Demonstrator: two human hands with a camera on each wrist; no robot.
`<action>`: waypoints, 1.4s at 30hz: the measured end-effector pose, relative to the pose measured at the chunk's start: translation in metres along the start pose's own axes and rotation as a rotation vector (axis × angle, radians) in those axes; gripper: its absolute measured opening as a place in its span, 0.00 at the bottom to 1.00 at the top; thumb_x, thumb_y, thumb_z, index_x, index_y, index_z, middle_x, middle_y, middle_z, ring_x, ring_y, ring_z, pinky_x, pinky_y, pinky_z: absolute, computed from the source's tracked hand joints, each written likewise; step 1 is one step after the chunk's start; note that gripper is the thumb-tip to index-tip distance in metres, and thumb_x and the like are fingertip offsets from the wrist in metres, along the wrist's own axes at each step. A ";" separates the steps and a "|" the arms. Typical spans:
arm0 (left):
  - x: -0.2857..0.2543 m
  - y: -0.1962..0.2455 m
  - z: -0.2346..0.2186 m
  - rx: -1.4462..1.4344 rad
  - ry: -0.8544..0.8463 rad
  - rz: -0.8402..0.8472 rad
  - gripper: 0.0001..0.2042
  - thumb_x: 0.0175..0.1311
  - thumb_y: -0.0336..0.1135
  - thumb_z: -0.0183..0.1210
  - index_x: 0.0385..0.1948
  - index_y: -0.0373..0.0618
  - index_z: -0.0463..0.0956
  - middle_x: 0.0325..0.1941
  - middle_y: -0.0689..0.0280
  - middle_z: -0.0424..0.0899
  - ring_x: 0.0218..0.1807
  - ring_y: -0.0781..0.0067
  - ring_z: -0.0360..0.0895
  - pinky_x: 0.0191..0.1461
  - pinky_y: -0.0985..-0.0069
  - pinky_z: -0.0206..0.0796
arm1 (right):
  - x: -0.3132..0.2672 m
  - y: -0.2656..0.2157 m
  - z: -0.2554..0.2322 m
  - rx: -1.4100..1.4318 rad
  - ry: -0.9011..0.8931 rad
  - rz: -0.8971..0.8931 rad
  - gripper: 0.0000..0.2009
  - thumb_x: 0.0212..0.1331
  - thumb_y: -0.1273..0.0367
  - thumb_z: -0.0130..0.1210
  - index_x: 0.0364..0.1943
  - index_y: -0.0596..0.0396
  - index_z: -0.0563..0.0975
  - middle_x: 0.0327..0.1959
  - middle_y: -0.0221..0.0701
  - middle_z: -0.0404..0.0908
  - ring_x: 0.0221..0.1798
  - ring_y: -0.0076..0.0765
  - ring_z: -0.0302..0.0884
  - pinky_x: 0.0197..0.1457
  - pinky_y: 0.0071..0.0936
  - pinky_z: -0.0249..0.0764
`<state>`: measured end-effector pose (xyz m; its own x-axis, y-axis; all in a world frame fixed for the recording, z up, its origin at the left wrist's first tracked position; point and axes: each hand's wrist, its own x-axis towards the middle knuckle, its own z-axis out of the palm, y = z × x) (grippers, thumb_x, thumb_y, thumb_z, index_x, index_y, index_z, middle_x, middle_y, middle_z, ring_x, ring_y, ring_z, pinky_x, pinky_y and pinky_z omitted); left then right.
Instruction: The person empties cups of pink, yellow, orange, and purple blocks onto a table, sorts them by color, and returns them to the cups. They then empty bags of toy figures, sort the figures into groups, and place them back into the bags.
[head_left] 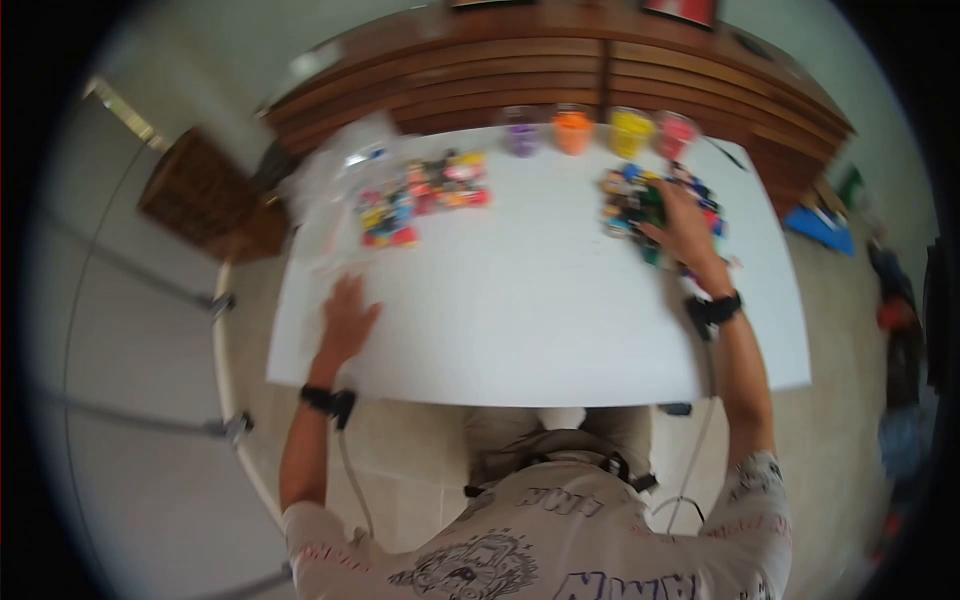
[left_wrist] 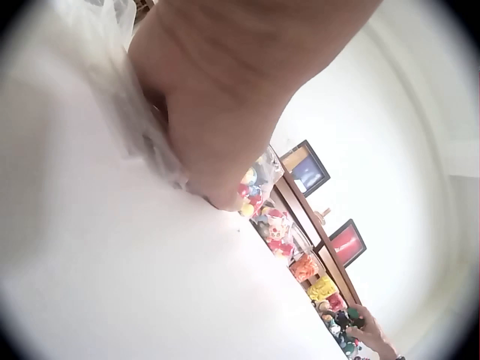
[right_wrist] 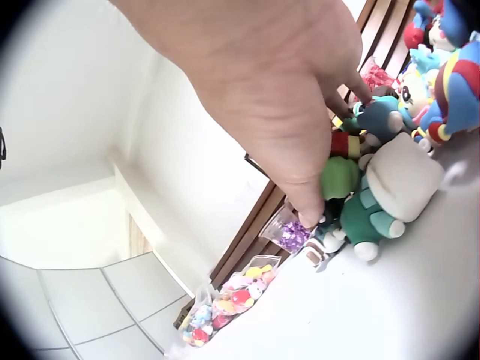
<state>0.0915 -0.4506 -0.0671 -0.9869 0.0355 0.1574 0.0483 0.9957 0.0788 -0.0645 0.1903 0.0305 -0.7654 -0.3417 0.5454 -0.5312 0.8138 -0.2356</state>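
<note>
My right hand (head_left: 686, 232) is at a pile of small colourful toy figurines (head_left: 615, 210) on the right of the white table. Its thumb and fingers are curled on either side of a green figurine (right_wrist: 341, 178), which is partly hidden by the hand. Beside it in the right wrist view lies a figurine with a white head and green body (right_wrist: 405, 180). My left hand (head_left: 348, 318) rests on the table's left part with fingers straight, holding nothing. Ahead of it are clear bags of figurines (head_left: 388, 215).
Along the table's (head_left: 500, 310) back edge stand clear cups with purple (head_left: 522, 138), orange (head_left: 573, 132), yellow (head_left: 631, 133) and red (head_left: 676, 135) contents. A crumpled clear plastic bag (head_left: 330, 180) lies at the back left. Behind is a wooden cabinet (head_left: 450, 85); a cardboard box (head_left: 200, 190) stands left.
</note>
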 end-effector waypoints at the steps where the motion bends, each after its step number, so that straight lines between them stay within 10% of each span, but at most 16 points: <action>1: 0.001 0.000 -0.006 0.005 -0.072 -0.050 0.39 0.76 0.60 0.53 0.80 0.44 0.55 0.86 0.48 0.51 0.86 0.42 0.46 0.80 0.31 0.39 | -0.001 -0.001 -0.011 0.064 -0.008 0.043 0.27 0.57 0.65 0.70 0.61 0.54 0.75 0.58 0.42 0.80 0.58 0.56 0.79 0.60 0.45 0.76; 10: 0.026 0.144 -0.081 -0.238 0.198 0.227 0.38 0.71 0.40 0.64 0.78 0.39 0.55 0.85 0.44 0.50 0.85 0.40 0.49 0.84 0.43 0.41 | -0.026 -0.006 -0.043 0.187 -0.193 0.004 0.22 0.55 0.79 0.63 0.57 0.50 0.79 0.65 0.37 0.78 0.72 0.52 0.70 0.73 0.44 0.70; 14: 0.052 0.230 -0.078 -0.451 0.039 0.338 0.39 0.67 0.34 0.67 0.78 0.37 0.56 0.84 0.43 0.51 0.84 0.39 0.50 0.84 0.52 0.46 | -0.046 -0.033 -0.037 0.123 -0.095 -0.127 0.25 0.57 0.79 0.63 0.61 0.51 0.77 0.72 0.38 0.72 0.75 0.53 0.68 0.77 0.45 0.68; 22: 0.109 0.386 -0.059 -0.498 -0.062 0.612 0.44 0.65 0.40 0.70 0.79 0.39 0.54 0.85 0.41 0.47 0.84 0.36 0.49 0.84 0.52 0.47 | -0.094 -0.021 -0.060 -0.195 -0.005 0.272 0.29 0.59 0.73 0.66 0.66 0.50 0.73 0.70 0.45 0.72 0.74 0.58 0.68 0.76 0.45 0.69; 30: 0.138 0.421 0.019 -0.458 -0.046 0.627 0.46 0.67 0.48 0.67 0.78 0.31 0.51 0.83 0.31 0.42 0.83 0.27 0.43 0.84 0.43 0.43 | -0.113 0.020 -0.074 -0.035 -0.169 0.359 0.27 0.58 0.72 0.68 0.63 0.54 0.74 0.57 0.42 0.81 0.59 0.50 0.81 0.67 0.41 0.76; 35: 0.124 0.454 -0.005 -0.434 -0.003 0.514 0.48 0.66 0.52 0.68 0.80 0.37 0.50 0.84 0.34 0.43 0.84 0.28 0.42 0.82 0.37 0.42 | -0.067 0.013 -0.077 0.294 0.145 0.468 0.25 0.60 0.73 0.68 0.62 0.58 0.75 0.56 0.43 0.83 0.52 0.48 0.86 0.58 0.38 0.81; 37: 0.124 0.466 -0.012 -0.426 0.035 0.478 0.48 0.66 0.54 0.68 0.80 0.40 0.51 0.84 0.35 0.45 0.84 0.29 0.42 0.82 0.35 0.42 | -0.049 0.013 -0.073 0.304 0.113 0.491 0.27 0.62 0.70 0.67 0.65 0.57 0.73 0.62 0.44 0.81 0.61 0.50 0.82 0.65 0.42 0.77; 39: 0.127 0.475 -0.013 -0.344 0.133 0.657 0.45 0.67 0.53 0.67 0.81 0.46 0.54 0.85 0.40 0.48 0.85 0.35 0.44 0.81 0.32 0.42 | -0.041 0.035 -0.042 -0.084 0.138 0.092 0.30 0.63 0.67 0.67 0.70 0.54 0.71 0.68 0.45 0.76 0.71 0.54 0.73 0.73 0.45 0.69; 42: 0.133 0.479 -0.005 -0.344 0.052 0.829 0.43 0.66 0.52 0.67 0.80 0.48 0.57 0.85 0.45 0.50 0.85 0.39 0.46 0.82 0.35 0.43 | -0.049 0.052 -0.020 -0.070 -0.064 0.186 0.34 0.61 0.66 0.68 0.72 0.53 0.69 0.72 0.48 0.73 0.76 0.57 0.67 0.78 0.47 0.63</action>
<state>-0.0160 0.0304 -0.0038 -0.6071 0.7192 0.3380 0.7935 0.5715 0.2092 -0.0471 0.2584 0.0076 -0.8708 -0.2097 0.4446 -0.3534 0.8957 -0.2698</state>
